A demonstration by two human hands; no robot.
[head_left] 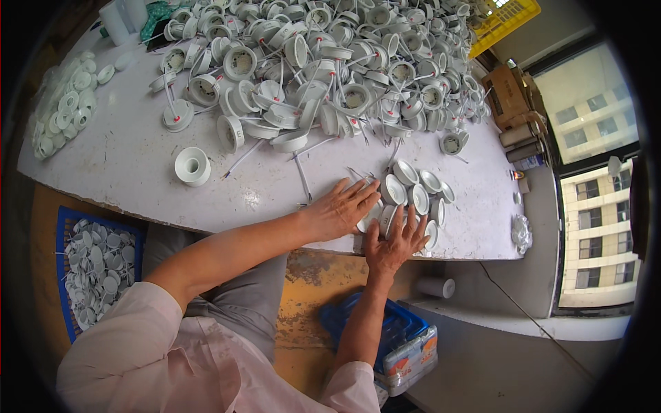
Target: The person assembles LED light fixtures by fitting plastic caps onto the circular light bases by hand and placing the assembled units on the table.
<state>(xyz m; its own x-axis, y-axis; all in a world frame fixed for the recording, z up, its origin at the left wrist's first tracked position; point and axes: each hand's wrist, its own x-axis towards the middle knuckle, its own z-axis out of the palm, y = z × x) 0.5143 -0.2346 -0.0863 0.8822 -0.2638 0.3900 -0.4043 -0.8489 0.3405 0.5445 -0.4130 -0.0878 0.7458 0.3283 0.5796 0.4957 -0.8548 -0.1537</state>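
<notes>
Near the table's front edge, a tight group of white round lamp housings (pixel 418 197) stands with their flat faces tilted up. My left hand (pixel 339 208) lies against the left side of this group, its fingers stretched out and touching the nearest housings. Over the group's near side, my right hand (pixel 395 245) rests with spread fingers on the housings. What lies right under the fingertips is partly hidden. Beyond both hands spreads a big heap of similar lamp housings (pixel 286 113) with white wires and small red connectors.
A white ring-shaped part (pixel 192 167) stands alone at the left. Further left lies a plastic bag of white discs (pixel 67 115). Below the table edge is a blue basket (pixel 63 279) full of white parts. Crumpled clear plastic (pixel 521 234) sits at the table's right end.
</notes>
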